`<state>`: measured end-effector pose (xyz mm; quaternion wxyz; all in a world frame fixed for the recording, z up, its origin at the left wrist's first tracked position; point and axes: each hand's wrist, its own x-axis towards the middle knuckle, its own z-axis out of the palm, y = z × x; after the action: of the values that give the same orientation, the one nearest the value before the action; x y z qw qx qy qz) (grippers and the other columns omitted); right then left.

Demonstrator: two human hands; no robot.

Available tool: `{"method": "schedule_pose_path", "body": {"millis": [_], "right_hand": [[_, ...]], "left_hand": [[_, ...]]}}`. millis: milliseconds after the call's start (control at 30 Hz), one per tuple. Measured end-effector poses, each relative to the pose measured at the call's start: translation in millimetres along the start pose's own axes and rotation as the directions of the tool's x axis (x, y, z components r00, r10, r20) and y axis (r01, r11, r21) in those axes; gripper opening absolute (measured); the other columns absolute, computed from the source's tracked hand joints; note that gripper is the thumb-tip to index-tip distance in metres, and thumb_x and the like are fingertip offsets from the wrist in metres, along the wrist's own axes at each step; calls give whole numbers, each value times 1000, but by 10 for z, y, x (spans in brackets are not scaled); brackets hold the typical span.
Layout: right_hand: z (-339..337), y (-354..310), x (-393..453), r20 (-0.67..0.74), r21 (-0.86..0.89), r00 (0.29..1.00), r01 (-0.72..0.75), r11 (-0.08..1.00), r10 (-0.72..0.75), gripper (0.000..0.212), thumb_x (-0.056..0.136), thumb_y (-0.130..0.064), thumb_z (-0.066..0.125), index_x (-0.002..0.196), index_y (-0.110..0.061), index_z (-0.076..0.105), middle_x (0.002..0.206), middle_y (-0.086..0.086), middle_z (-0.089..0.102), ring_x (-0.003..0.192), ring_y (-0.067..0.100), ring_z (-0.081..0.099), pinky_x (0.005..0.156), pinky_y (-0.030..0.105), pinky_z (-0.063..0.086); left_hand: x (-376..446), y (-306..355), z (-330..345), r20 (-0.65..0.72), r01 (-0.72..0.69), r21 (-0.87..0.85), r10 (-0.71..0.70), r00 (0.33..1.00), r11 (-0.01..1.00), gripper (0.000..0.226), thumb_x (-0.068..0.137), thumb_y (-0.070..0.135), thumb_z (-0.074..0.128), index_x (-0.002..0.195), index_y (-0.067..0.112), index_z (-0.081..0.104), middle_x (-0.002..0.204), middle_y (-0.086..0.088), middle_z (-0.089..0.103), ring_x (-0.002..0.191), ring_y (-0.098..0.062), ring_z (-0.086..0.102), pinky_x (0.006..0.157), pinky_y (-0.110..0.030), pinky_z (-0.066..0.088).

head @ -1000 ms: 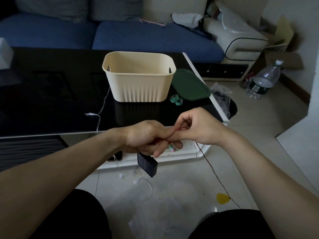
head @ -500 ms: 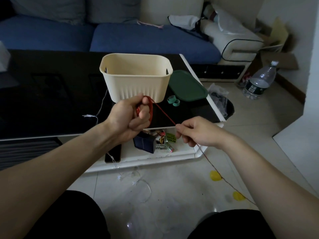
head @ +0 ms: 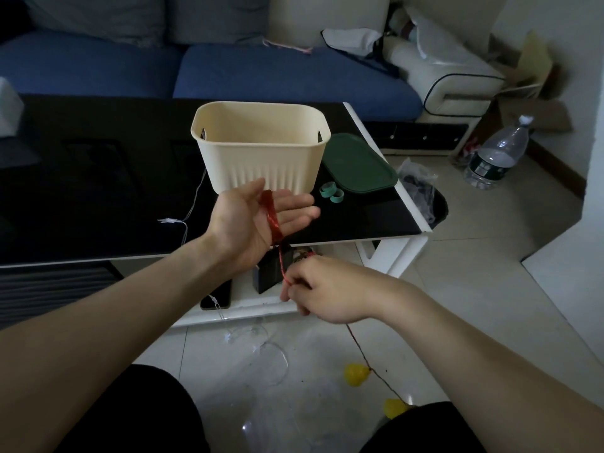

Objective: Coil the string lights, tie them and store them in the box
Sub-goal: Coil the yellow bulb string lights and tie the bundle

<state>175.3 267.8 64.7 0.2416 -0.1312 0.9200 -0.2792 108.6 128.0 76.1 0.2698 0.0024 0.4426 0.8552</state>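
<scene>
The red string lights (head: 272,214) sit as a flat band of coils wound around the left hand (head: 258,217), crossing the palm between thumb and fingers. That hand is palm up, with its grip spread and fingers straight, and it hovers over the near edge of the tabletop (head: 98,178), just in front of the box (head: 261,148). From the coil a single red strand drops straight down to the right hand (head: 322,289), whose grip pinches the wire between thumb and curled fingers below the tabletop edge. Past that hand the wire trails to the floor (head: 490,256), near and right, where two yellow bulbs (head: 357,374) lie on it between the person's knees.

The cream box stands open-topped on the black tabletop, close to the right edge. Its green lid (head: 358,163) lies flat just right of it, nearly reaching the white rim of the tabletop. Two small green rings (head: 331,192) lie between the lid and the left hand's fingertips. A thin white cable (head: 192,204) runs down from the box's left side across the dark glass. To the left of the box the tabletop runs wide and dark.

Under the near edge, a lower white shelf (head: 248,312) holds a dark block (head: 269,273) and a phone (head: 217,295). A plastic bottle (head: 498,155) stands on the floor at far right, and a blue sofa (head: 261,70) runs along the far side.
</scene>
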Motion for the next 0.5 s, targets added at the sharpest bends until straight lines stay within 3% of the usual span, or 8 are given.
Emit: {"method": "schedule_pose_path", "body": {"millis": [67,133,167,233,300,433,500], "right_hand": [[41,-33,8,3,-21,1000,13,1000,-13,20,102,-19,47,94,-29,63,78,-19,54,72,-4,53,62,18,38],[64,-51,15,-10,-20,1000,29,999,-29,21,102,-19,48,91,-30,62,77,-19,54,77,-3,54,66,19,40],[63,-53,15,-23,-9,999,34,999,-34,21,102,-20,48,89,-30,62,80,-19,54,84,0,56,69,21,42],[36,-41,12,-59,1,998,31,1000,-31,20,102,-22,48,88,-22,63,89,-12,56,95,9,57,74,26,45],[-16,-12,5,-93,-8,996,15,1000,-15,21,101,-23,51,92,-16,69,94,-3,61,84,11,59,70,30,48],[-129,65,-41,-161,28,987,-3,1000,7,24,93,-19,61,71,-19,70,66,-4,69,57,2,60,55,18,42],[-185,103,-70,-191,73,981,-5,997,19,22,91,-21,68,69,-24,69,60,-7,67,53,-3,58,52,12,39]], "left_hand": [[-19,-23,20,30,79,45,-81,996,996,48,105,31,27,127,-9,40,111,-30,68,99,-42,70,86,-46,59],[-36,-60,21,52,187,164,-198,979,969,44,103,33,31,116,-6,46,119,-32,64,107,-45,66,93,-51,52],[-38,-90,13,55,230,247,-251,966,941,42,102,35,33,108,-4,48,121,-32,63,107,-44,65,92,-48,51],[-45,-157,-4,61,273,413,-325,944,869,37,98,39,40,100,3,46,110,-30,61,86,-41,64,69,-36,50],[-52,-210,-11,74,283,539,-380,922,793,41,94,44,42,105,5,50,90,-24,52,64,-31,53,51,-29,41],[-26,-270,-40,131,304,641,-490,862,705,63,104,43,26,128,-9,52,99,-31,62,83,-38,63,69,-35,55],[-38,-247,-30,133,283,691,-501,855,665,62,105,46,22,121,-5,55,94,-23,64,73,-35,67,60,-31,54]]}}
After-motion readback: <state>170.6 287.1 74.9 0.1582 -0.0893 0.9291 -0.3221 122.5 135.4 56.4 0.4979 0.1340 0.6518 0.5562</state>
